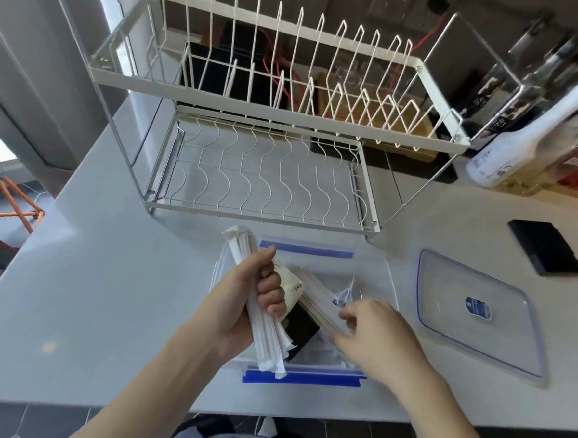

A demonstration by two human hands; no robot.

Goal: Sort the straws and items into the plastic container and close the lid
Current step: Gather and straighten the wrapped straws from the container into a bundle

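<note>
While the pale grey table (108,275) carries everything in view, the largest thing on it is a white wire dish rack (270,116) standing beyond both hands. Below the hands sits the clear plastic container (372,268) with blue clips at its near and far edges. Its clear lid (478,315), off the container, lies flat on the table to the right of the right hand, with a black flat case (546,248) just beyond it. The left hand (241,307) is curled round a bundle of paper-wrapped straws (267,332), held tilted over the container's left side. The right hand (375,336) reaches into the container, its fingers bent on a second stack of wrapped straws (319,308) lying inside; whether it grips or only touches them I cannot tell. Between the hands, a black packet (299,331) lies in the container.
</note>
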